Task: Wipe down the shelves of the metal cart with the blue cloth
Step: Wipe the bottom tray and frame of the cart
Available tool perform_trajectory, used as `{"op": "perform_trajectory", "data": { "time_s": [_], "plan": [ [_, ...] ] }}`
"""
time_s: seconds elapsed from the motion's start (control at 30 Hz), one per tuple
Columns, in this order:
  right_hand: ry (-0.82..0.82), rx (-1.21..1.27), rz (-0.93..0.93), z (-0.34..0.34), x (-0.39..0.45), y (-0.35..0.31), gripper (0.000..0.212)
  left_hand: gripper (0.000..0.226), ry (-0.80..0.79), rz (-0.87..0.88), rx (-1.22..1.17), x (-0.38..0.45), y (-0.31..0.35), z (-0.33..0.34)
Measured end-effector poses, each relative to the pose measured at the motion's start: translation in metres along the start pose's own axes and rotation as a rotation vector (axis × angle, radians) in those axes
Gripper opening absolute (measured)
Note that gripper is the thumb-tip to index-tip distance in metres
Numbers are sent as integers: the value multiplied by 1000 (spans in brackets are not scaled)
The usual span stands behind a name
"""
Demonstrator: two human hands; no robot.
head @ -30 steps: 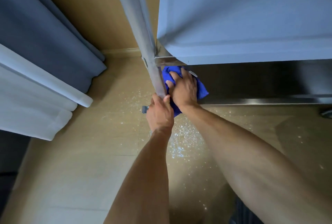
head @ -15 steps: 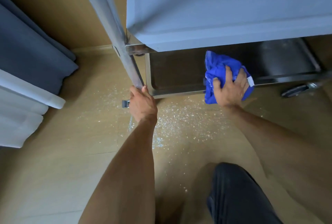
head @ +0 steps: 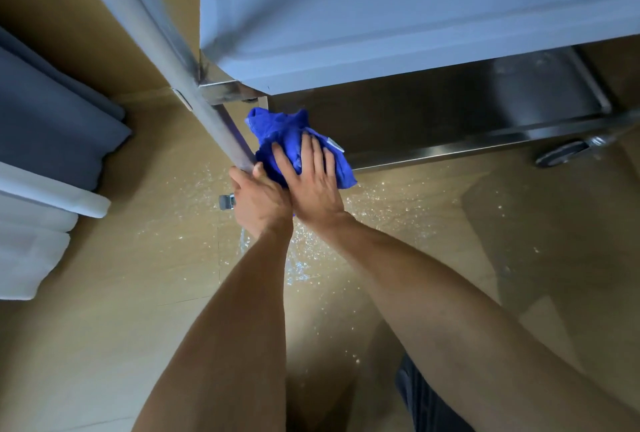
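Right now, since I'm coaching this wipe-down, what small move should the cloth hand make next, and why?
Probably sweep the crumpled blue cloth rightward along the dark steel bottom shelf. The right hand presses it at the shelf's left front corner, beside the grey metal post the left hand grips; the rest lies to the right.

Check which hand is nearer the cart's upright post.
Left. The left hand grips the upright post at its lower end. The right hand sits just to the post's right, pressing the blue cloth at the bottom shelf corner.
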State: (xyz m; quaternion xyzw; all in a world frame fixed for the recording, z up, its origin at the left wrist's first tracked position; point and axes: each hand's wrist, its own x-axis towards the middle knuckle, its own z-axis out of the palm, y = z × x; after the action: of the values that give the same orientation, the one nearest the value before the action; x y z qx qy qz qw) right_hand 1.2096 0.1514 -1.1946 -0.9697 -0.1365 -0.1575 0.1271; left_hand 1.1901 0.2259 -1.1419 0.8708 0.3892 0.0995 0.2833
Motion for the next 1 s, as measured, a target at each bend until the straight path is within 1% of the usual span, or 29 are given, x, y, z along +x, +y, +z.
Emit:
{"op": "perform_trajectory", "data": {
  "time_s": [0.03,0.1,0.17,0.2,0.23,0.3,0.4,0.5,0.57,0.6,0.67,0.73,0.77,0.8,0.87,1.0],
  "plan": [
    [-8,14,3,-4,-3,7,52,42,11,-11,-1,-2,2,4],
    [-33,11,74,-12,-9,21,56,43,30,-66,4,-8,7,15],
    [-47,-11,145,-17,-17,41,65,44,26,-157,50,-18,13,25],
    [-41,-15,170,-20,-21,54,66,43,22,-213,26,-26,17,28],
    [-23,-12,196,-24,-24,68,66,41,6,-253,-8,-34,21,32],
    [37,5,268,-31,-31,102,61,39,-47,-231,-42,-53,30,41],
    [143,51,483,-40,-38,161,58,44,-114,-166,-30,-68,48,54],
    [244,82,809,-61,-25,237,61,43,-123,-190,-8,-71,59,63],
    [210,75,962,-81,-19,290,65,42,-140,-171,35,-74,60,65],
    [179,80,1012,-91,-18,314,66,43,-143,-170,34,-74,59,65],
    [173,79,1062,-107,-16,350,66,46,-118,-186,-5,-74,57,68],
    [157,72,1092,-113,-10,361,65,49,-88,-165,8,-72,52,71],
    [141,59,1080,-112,-7,354,65,50,-84,-158,31,-72,50,71],
    [141,24,1028,-108,-7,342,65,50,-86,-156,42,-72,50,70],
    [180,-35,847,-91,-12,303,62,48,-94,-162,33,-73,53,69],
    [209,32,568,-56,-25,194,52,33,-124,-131,64,-72,52,63]
  ]
}}
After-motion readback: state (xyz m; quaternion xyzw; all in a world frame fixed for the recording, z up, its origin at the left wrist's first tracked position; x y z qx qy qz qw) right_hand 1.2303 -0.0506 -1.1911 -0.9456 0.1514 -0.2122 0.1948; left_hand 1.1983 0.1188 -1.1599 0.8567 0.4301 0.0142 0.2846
